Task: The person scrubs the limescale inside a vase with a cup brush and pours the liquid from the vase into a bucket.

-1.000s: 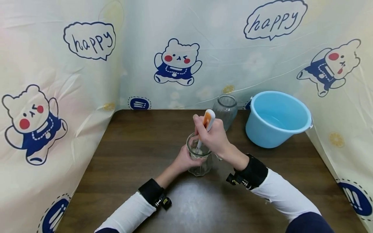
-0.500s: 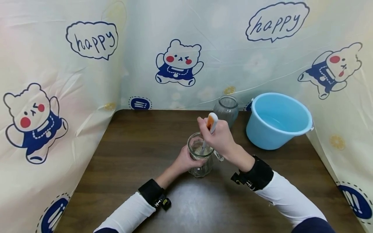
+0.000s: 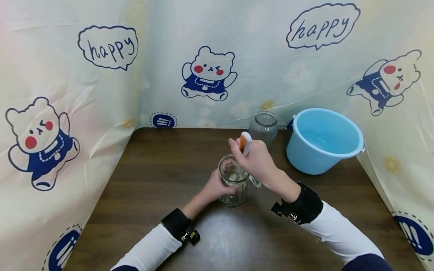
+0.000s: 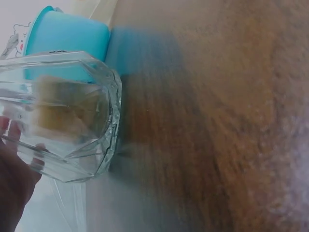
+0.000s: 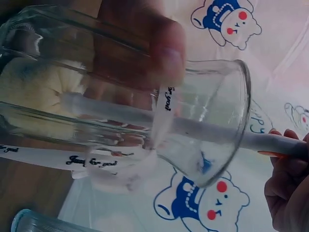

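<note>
My left hand (image 3: 218,187) grips a clear glass jar (image 3: 234,196) round its side, in the middle of the table. A white ribbon (image 5: 96,163) with black lettering is tied about the jar's neck. My right hand (image 3: 257,160) holds a sponge bottle brush (image 3: 245,142) by its white and orange handle, above the jar's mouth. The pale yellow sponge head (image 5: 34,94) is inside the jar, down towards its base, as the right wrist view shows. In the left wrist view the jar's faceted base (image 4: 113,121) appears close to the tabletop.
A second glass jar (image 3: 262,131) stands behind my right hand near the table's back edge. To its right is a light blue bucket (image 3: 310,158). The brown wooden table (image 3: 162,162) is bordered by a printed curtain (image 3: 162,82) at the back and sides.
My right hand has shifted slightly right and a little towards me with the brush handle, which now stands more upright. The left hand keeps its hold on the jar.
</note>
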